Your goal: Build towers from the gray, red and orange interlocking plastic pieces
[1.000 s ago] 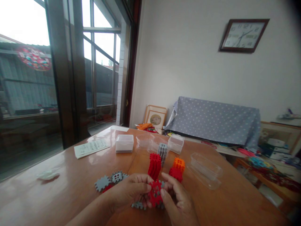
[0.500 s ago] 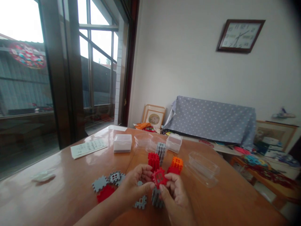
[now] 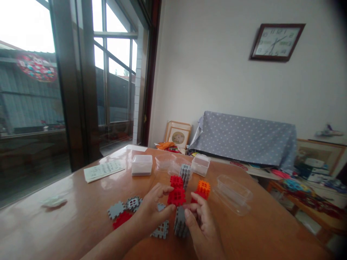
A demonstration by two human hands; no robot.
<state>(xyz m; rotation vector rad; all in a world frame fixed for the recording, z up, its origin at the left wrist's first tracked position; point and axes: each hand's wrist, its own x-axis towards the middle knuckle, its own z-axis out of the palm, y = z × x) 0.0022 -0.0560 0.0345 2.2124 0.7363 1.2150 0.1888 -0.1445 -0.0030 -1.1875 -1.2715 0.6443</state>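
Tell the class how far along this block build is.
Done: red, grey and orange toothed plastic block stacks stand on the wooden table. In hand: left hand presses a red toothed tile; right hand steadies a grey block. Left: loose flat grey and red tiles.

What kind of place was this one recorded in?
Most likely a lived-in home room: a wooden table beside a large window, a wall clock, and a polka-dot cloth draped over furniture among household clutter.

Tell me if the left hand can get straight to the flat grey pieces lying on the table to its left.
Probably yes. The left hand sits just right of the flat grey pieces, with only bare table between, though its fingers pinch a red block.
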